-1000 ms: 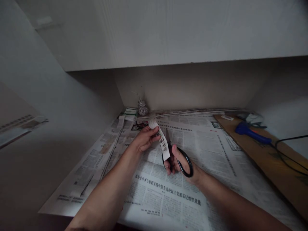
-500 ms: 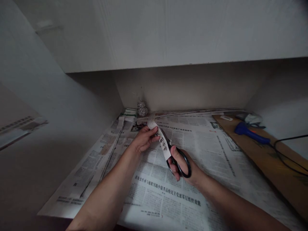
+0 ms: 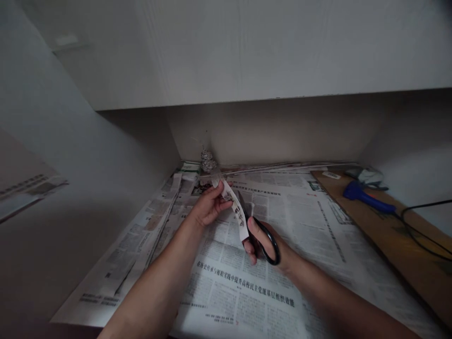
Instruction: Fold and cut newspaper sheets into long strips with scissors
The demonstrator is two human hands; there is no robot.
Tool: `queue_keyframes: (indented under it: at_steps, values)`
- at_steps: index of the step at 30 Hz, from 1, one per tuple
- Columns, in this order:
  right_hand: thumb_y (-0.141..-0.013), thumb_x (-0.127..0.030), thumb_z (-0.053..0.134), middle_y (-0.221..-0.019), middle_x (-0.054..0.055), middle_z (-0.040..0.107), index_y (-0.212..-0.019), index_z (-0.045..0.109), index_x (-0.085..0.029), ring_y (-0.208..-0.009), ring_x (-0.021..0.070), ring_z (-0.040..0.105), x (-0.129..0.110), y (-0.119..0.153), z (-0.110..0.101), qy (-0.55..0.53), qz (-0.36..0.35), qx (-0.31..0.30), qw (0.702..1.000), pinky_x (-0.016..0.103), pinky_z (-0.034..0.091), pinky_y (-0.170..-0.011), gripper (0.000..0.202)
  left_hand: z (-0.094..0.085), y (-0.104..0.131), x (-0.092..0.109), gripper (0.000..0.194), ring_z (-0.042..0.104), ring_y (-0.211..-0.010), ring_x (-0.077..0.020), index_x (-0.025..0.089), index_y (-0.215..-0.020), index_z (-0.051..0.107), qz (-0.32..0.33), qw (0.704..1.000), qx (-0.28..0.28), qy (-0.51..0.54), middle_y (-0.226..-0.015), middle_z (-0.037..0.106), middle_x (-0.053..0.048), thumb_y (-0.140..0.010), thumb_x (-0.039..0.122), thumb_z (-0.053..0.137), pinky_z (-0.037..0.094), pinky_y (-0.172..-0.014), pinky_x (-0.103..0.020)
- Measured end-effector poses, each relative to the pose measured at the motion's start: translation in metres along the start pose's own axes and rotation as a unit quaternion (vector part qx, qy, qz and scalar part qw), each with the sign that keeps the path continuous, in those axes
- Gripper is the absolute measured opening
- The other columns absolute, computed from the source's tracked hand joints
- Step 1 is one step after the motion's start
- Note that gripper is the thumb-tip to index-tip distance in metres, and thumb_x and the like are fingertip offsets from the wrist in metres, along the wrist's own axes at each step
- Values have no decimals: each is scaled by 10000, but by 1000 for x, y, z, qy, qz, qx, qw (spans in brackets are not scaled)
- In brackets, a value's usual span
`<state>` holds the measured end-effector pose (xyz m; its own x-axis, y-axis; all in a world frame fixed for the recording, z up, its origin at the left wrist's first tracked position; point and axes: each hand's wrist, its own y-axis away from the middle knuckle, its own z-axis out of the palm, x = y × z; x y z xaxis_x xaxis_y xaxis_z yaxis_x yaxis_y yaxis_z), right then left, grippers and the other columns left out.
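Note:
My left hand (image 3: pixel 209 207) is closed, pinching a narrow strip of printed newspaper (image 3: pixel 243 231) between thumb and fingers. The strip bends down toward my right hand, its lower end near those fingers. In my right hand (image 3: pixel 263 235) is a pair of scissors with black handles (image 3: pixel 275 254), one large loop showing around the thumb side. Their blades point up and away, alongside the right edge of the strip; whether they touch it I cannot tell. The other handle loop is mostly hidden by the fingers.
Newspaper sheets (image 3: pixel 243 301) cover the work surface. A small coiled paper-cord object (image 3: pixel 207 161) stands at the back. On the right, a brown board (image 3: pixel 409 254) carries a blue corded tool (image 3: pixel 369 197) and a small white label (image 3: pixel 331 174). A cabinet panel (image 3: pixel 247 52) overhangs the surface.
The strip has turned and curved more, its lower end shifting slightly down and left. My left hand has moved slightly left along with it. The scissors' lower loop is now more hidden.

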<state>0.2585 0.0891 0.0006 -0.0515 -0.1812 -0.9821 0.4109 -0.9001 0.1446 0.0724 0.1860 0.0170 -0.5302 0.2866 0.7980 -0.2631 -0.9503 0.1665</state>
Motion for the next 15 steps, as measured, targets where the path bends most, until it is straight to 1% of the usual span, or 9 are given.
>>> queue_keyframes:
  at_steps: [4,7,9,11,13,15]
  values:
    - [-789,-892,500,-586,-45,530,-759,503,-205,-439,86,476,2,-2,-2,-11,6,-9,1000,238,400,-465,688,2,2,-1,200,743,-601,-150,101,-1017,728,-12,1000,-10,-3,-805,769,-74,-972,257,611,627,-517,-217]
    - [-860,-858,431,-548,-17,544,-708,536,-196,-472,109,491,2,-2,-4,13,-13,-21,1000,250,373,-486,688,4,3,-6,178,734,-575,-151,82,-1005,735,-27,999,-22,-11,-800,773,-79,-942,226,651,629,-513,-228]
    - [-893,-832,410,-541,3,564,-702,570,-190,-501,125,508,2,-2,-5,16,-27,-17,999,260,373,-504,689,6,4,-10,151,729,-567,-142,75,-990,743,-34,999,-29,-14,-784,773,-70,-914,191,684,613,-494,-204]
    - [-863,-852,437,-591,8,589,-746,596,-186,-517,130,530,2,-2,-6,-9,-25,-11,1000,266,399,-525,695,7,5,-13,131,730,-576,-129,77,-976,751,-37,999,-31,-15,-775,773,-57,-882,164,720,588,-478,-162]
    - [-805,-896,463,-645,9,601,-776,603,-182,-515,128,546,2,-2,-6,-41,-13,-11,999,273,418,-535,728,9,5,-14,105,735,-601,-112,89,-947,758,-34,999,-27,-14,-781,777,-43,-857,141,747,582,-505,-131]
    - [-815,-900,433,-645,12,593,-769,605,-181,-510,128,541,2,-3,-6,-45,-20,-14,999,276,417,-534,741,10,5,-14,74,739,-625,-102,96,-905,760,-29,999,-20,-13,-789,781,-36,-835,118,766,591,-554,-122]
